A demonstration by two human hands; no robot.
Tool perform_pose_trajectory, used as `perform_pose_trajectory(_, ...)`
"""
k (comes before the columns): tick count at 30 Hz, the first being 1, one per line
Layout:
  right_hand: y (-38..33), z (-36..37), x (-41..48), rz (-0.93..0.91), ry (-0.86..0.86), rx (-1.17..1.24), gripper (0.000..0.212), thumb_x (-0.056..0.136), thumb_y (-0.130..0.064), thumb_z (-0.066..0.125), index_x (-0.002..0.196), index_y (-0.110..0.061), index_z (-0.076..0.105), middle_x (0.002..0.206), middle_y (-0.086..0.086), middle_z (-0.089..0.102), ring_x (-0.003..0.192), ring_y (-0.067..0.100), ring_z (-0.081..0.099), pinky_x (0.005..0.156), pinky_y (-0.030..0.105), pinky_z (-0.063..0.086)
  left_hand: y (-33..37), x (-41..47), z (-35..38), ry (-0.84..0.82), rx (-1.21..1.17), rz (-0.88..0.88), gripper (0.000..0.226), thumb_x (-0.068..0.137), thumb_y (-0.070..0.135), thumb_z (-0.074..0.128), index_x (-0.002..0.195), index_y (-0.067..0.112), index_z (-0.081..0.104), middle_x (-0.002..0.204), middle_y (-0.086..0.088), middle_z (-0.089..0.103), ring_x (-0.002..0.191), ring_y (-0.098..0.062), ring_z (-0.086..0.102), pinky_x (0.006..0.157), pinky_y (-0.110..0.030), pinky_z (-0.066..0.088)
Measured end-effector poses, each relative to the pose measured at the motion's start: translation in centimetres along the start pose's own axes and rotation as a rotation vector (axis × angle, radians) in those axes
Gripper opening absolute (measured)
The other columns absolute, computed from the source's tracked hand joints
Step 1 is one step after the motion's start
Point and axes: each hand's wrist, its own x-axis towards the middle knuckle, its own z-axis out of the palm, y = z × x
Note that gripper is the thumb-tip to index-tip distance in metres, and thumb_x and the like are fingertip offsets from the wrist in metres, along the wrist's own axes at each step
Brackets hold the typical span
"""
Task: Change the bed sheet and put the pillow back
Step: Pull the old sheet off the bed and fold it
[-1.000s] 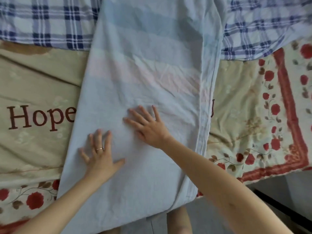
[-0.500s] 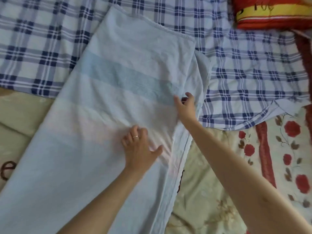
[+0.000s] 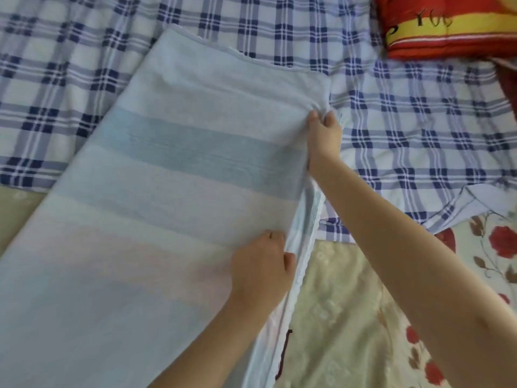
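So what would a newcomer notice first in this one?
The pale blue sheet lies diagonally across the middle, with the right hand and left hand both gripping its right edge. A red pillow sits at top right, and a plaid sheet spreads across the top.

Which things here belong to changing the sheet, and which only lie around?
In the job: folded pale blue striped sheet, gripped by left hand and right hand; blue-and-white checked sheet; red-and-yellow padded pillow, probably.
Lying about: cream flowered bed cover with red roses.
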Motion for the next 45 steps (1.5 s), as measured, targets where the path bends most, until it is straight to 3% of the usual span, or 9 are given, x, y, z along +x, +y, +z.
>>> perform_pose_trajectory(6, 6.8, -6.0, 1.1, 0.343, 0.023, -0.117, 0.007, 0.099, -0.020, 0.048, 0.101, -0.015, 0.052, 0.086, 0.000, 0.054, 0.099, 0.023, 0.056, 0.075, 0.028, 0.045, 1.4, -2.6, 5.4, -0.241, 0.062, 0.150, 0.032, 0.040, 0.034, 0.082, 0.056, 0.022, 0.057, 0.051, 0.006, 0.055, 0.048, -0.015, 0.055, 0.051, -0.022, 0.043)
perform_pose_trajectory(11, 5.2, -4.6, 5.3, 0.369, -0.057, -0.255, 0.040, 0.097, -0.019, 0.045, 0.133, -0.004, 0.045, 0.123, 0.010, 0.054, 0.115, 0.026, 0.052, 0.095, 0.032, 0.043, 0.3, -4.4, 5.1, -0.228, 0.019, 0.047, 0.034, 0.050, 0.038, 0.078, 0.068, 0.019, 0.056, 0.066, 0.001, 0.058, 0.059, -0.020, 0.059, 0.051, -0.029, 0.044)
perform_pose_trajectory(15, 4.4, -4.8, 7.3, 0.265, -0.061, -0.153, 0.020, 0.091, -0.011, 0.048, 0.105, -0.019, 0.059, 0.096, 0.001, 0.063, 0.093, 0.025, 0.060, 0.082, 0.034, 0.049, 0.5, -7.9, 3.5, -0.296, 0.092, -0.029, 0.032, 0.070, 0.034, 0.073, 0.090, 0.017, 0.054, 0.084, -0.002, 0.060, 0.073, -0.019, 0.063, 0.055, -0.030, 0.036)
perform_pose_trajectory(19, 7.1, -7.1, 4.5, 0.358, -0.031, 0.186, 0.011, 0.095, -0.021, 0.052, 0.104, -0.021, 0.057, 0.092, 0.002, 0.063, 0.080, 0.020, 0.060, 0.074, 0.035, 0.054, 0.6, -10.1, 4.7, -0.283, -0.032, -0.014, 0.049, 0.027, 0.012, 0.089, 0.060, 0.015, 0.052, 0.049, -0.002, 0.049, 0.034, -0.016, 0.048, 0.034, -0.016, 0.025)
perform_pose_trajectory(22, 9.3, -8.4, -1.1, 0.414, -0.161, 0.392, 0.019, 0.096, -0.027, 0.051, 0.100, -0.010, 0.057, 0.079, 0.003, 0.059, 0.075, 0.018, 0.057, 0.065, 0.028, 0.051, 0.2, -10.8, 6.5, -0.197, -0.082, 0.002, 0.046, 0.036, 0.008, 0.085, 0.064, 0.015, 0.050, 0.055, -0.001, 0.051, 0.038, -0.017, 0.049, 0.034, -0.017, 0.032)
perform_pose_trajectory(28, 13.8, -12.3, -22.1, 0.012, 0.105, -0.077, 0.029, 0.089, -0.011, 0.059, 0.112, -0.025, 0.048, 0.106, -0.013, 0.048, 0.091, 0.002, 0.049, 0.081, 0.018, 0.045, -0.5, -16.7, 6.6, -0.055, 0.054, -0.072, 0.034, 0.064, 0.022, 0.077, 0.082, 0.015, 0.049, 0.073, -0.006, 0.057, 0.060, -0.024, 0.058, 0.048, -0.028, 0.043)
perform_pose_trajectory(33, 18.4, -15.2, -36.2, 0.316, -0.178, -0.065, 0.023, 0.092, -0.005, 0.052, 0.092, -0.026, 0.061, 0.086, 0.004, 0.066, 0.080, 0.022, 0.064, 0.075, 0.044, 0.054, -2.3, -24.3, 4.7, -0.204, 0.182, -0.278, 0.022, 0.076, 0.018, 0.069, 0.089, 0.011, 0.053, 0.094, -0.010, 0.056, 0.081, -0.029, 0.057, 0.064, -0.036, 0.046)
perform_pose_trajectory(39, 18.5, -17.4, -44.1, 0.495, -0.304, -0.004, 0.024, 0.093, 0.003, 0.048, 0.102, -0.017, 0.059, 0.101, 0.006, 0.066, 0.094, 0.016, 0.064, 0.079, 0.020, 0.051, -3.6, -27.2, 2.8, -0.356, 0.034, -0.339, 0.016, 0.082, -0.003, 0.052, 0.094, 0.007, 0.052, 0.095, -0.013, 0.058, 0.081, -0.031, 0.057, 0.059, -0.033, 0.034)
perform_pose_trajectory(45, 18.9, -17.9, -44.2, 0.623, -0.130, 0.222, 0.015, 0.098, -0.006, 0.044, 0.103, -0.008, 0.058, 0.090, 0.006, 0.070, 0.080, 0.013, 0.066, 0.075, 0.024, 0.054, -1.4, -30.5, 3.4, -0.449, -0.137, -0.218, 0.019, 0.086, -0.006, 0.047, 0.098, 0.007, 0.050, 0.103, -0.012, 0.051, 0.086, -0.030, 0.055, 0.063, -0.033, 0.038)
